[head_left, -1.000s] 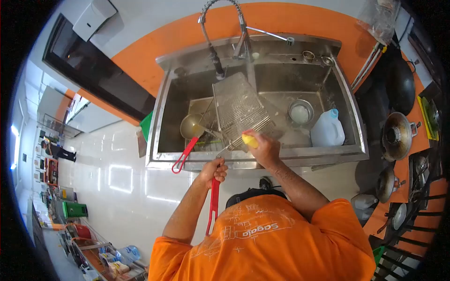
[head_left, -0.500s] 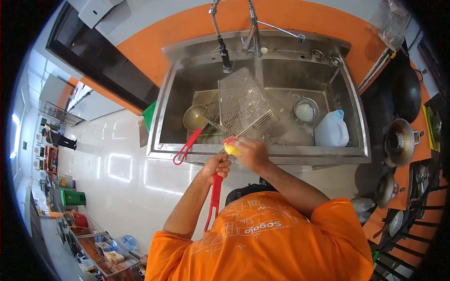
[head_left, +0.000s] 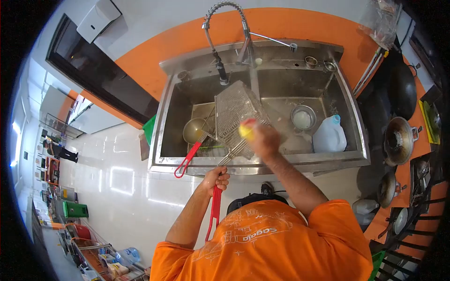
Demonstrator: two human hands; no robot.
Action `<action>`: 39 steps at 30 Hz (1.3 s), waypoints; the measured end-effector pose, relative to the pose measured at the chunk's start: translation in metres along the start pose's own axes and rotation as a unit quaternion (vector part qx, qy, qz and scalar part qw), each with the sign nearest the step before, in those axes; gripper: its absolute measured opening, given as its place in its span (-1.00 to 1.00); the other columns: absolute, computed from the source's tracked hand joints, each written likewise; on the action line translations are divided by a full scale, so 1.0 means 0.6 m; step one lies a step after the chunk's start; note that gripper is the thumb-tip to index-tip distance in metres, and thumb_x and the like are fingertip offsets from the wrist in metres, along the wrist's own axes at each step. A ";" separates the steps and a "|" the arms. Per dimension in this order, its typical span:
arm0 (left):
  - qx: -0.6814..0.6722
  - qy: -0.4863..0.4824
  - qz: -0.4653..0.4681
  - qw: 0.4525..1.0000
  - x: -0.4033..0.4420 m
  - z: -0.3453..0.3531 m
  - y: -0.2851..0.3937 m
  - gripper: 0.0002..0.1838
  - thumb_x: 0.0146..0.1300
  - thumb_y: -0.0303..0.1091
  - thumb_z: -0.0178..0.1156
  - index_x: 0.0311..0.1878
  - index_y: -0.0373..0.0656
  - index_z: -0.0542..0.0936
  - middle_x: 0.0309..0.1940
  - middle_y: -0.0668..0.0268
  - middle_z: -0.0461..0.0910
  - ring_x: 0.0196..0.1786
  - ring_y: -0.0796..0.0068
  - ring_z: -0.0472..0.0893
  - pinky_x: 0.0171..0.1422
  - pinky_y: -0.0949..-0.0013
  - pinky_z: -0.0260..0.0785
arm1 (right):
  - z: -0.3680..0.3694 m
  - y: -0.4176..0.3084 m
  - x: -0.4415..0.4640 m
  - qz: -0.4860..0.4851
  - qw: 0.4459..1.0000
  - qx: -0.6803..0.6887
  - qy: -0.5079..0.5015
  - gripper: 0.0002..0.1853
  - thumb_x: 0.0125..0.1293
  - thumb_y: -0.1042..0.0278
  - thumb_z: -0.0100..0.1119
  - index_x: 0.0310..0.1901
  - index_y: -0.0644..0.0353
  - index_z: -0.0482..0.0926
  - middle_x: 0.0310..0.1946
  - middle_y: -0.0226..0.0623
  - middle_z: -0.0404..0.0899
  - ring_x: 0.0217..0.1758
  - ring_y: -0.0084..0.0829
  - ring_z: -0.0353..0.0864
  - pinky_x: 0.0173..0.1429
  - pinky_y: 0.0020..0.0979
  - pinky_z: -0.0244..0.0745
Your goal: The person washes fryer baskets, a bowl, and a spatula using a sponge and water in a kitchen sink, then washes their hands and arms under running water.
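My left hand (head_left: 217, 180) is closed around the red-handled grip of a fryer basket, just in front of the sink's front edge. The red handle (head_left: 215, 206) hangs below my fist, and metal rods run up from it over the sink. My right hand (head_left: 266, 143), blurred, grips a yellow and red sponge (head_left: 246, 130) over the rods and lower mesh. Wire mesh (head_left: 234, 105) leans in the sink near the divider; whether it all belongs to one basket I cannot tell. A second red handle (head_left: 187, 160) rests across the front rim, left of my left hand.
The double steel sink (head_left: 304, 161) holds a round metal bowl (head_left: 193, 130) at left, and a small metal pot (head_left: 303, 117) and a white plastic jug (head_left: 330, 134) at right. A spring-hose faucet (head_left: 221, 70) rises behind. Pans (head_left: 399, 140) stand along the right side.
My right hand and the sponge have moved up and right, away from my left hand, along the basket's rods. My left hand keeps its hold. The view has shifted slightly.
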State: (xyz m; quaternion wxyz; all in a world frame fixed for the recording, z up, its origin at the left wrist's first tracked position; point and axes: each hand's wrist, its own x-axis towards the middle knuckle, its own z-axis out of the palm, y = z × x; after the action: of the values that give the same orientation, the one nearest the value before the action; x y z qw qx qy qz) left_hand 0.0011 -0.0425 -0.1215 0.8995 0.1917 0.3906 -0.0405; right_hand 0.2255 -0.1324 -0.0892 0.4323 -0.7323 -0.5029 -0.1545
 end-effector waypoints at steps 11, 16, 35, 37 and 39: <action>0.006 0.028 0.005 1.000 -0.005 0.011 0.000 -0.72 0.39 -0.20 -0.05 -0.49 0.06 0.28 -0.74 0.57 0.12 -0.79 0.80 0.06 -0.79 0.67 -0.09 | -0.019 0.005 -0.029 -0.180 0.976 0.039 -0.118 -0.68 -0.11 0.22 0.37 -0.25 0.02 0.58 -0.38 -0.45 0.52 -0.41 -0.39 0.60 -0.37 -0.32 0.50; 0.038 0.048 0.021 0.998 -0.005 0.016 -0.002 -0.72 0.38 -0.20 -0.05 -0.50 0.07 0.27 -0.73 0.57 0.11 -0.77 0.80 0.05 -0.79 0.67 -0.09 | 0.008 -0.034 -0.012 -0.225 0.964 0.019 -0.137 -0.60 -0.07 0.26 0.34 -0.11 -0.02 0.58 -0.29 -0.44 0.53 -0.32 -0.40 0.61 -0.32 -0.34 0.52; 0.067 0.049 0.012 0.996 -0.016 0.010 -0.002 -0.76 0.34 -0.22 -0.05 -0.47 0.06 0.23 -0.73 0.56 0.09 -0.76 0.79 0.05 -0.77 0.65 -0.11 | -0.029 0.125 0.056 0.210 0.976 0.050 -0.028 -0.68 0.06 0.17 0.32 -0.28 0.26 0.57 -0.40 -0.12 0.57 -0.34 -0.14 0.60 -0.22 -0.20 0.48; 0.071 0.042 0.005 0.997 -0.017 0.003 -0.002 -0.76 0.33 -0.23 -0.05 -0.47 0.06 0.23 -0.73 0.56 0.09 -0.76 0.79 0.05 -0.78 0.65 -0.11 | -0.022 0.110 0.033 0.227 0.967 0.117 -0.001 -0.69 0.12 0.17 0.29 -0.30 0.29 0.57 -0.40 -0.09 0.58 -0.34 -0.12 0.60 -0.23 -0.20 0.48; 0.106 0.066 -0.002 0.992 -0.021 0.006 -0.004 -0.76 0.33 -0.22 -0.05 -0.48 0.07 0.22 -0.73 0.56 0.09 -0.76 0.78 0.05 -0.77 0.63 -0.12 | -0.016 0.095 0.029 0.218 0.960 0.174 0.024 -0.70 0.17 0.17 0.25 -0.35 0.30 0.57 -0.40 -0.06 0.59 -0.33 -0.12 0.61 -0.24 -0.20 0.47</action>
State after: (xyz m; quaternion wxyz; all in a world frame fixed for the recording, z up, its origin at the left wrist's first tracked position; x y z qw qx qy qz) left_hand -0.0057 -0.0468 -0.1110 0.8465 0.2871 0.4427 -0.0709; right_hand 0.2845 -0.1365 -0.0993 0.5881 -0.7338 -0.3397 0.0159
